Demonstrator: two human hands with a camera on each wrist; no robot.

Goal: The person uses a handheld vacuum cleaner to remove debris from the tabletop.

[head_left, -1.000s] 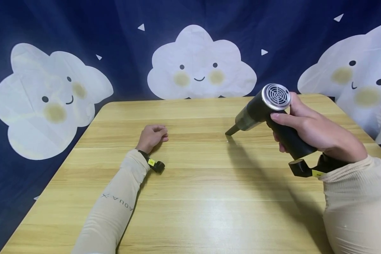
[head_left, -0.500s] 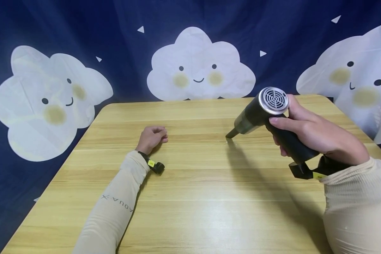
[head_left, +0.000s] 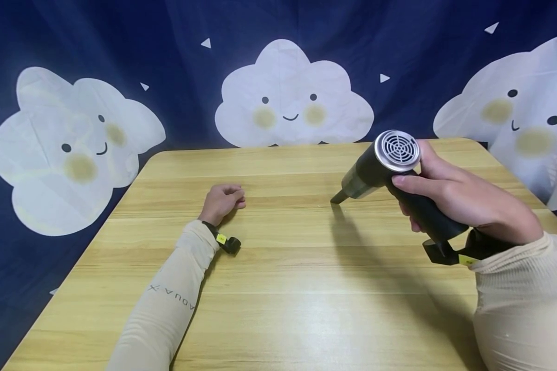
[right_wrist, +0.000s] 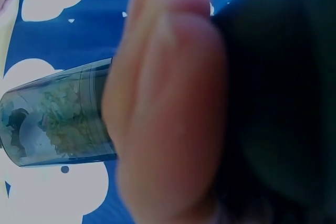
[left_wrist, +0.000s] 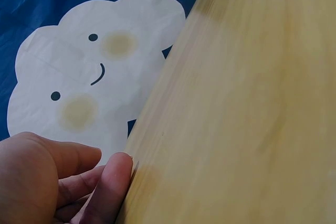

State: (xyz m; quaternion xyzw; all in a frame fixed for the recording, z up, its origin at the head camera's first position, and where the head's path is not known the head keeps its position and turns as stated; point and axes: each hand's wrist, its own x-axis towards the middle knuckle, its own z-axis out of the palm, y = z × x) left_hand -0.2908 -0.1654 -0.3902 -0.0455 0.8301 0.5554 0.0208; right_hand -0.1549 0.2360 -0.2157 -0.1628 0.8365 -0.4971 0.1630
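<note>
My right hand (head_left: 469,193) grips the handle of a black handheld vacuum cleaner (head_left: 373,166), which has a round silver vent on its back end. Its narrow nozzle (head_left: 340,196) slants down to the tabletop, right beside a few tiny pale specks. In the right wrist view, pale, crumpled scraps fill part of the see-through dust cup (right_wrist: 63,114), and curled fingers (right_wrist: 173,93) wrap the dark handle. My left hand (head_left: 220,203) rests on the table to the left, fingers loosely curled around nothing.
The wood-grain table (head_left: 269,268) has rounded far corners. Behind it hangs a dark blue curtain (head_left: 181,67) printed with smiling white clouds and small triangles. A strapped camera (head_left: 232,246) sits at the left wrist.
The vacuum cleaner's back end has sunk slightly and shifted a little left with my right hand. Its nozzle tip has edged slightly nearer to me. My left hand stays in place.
</note>
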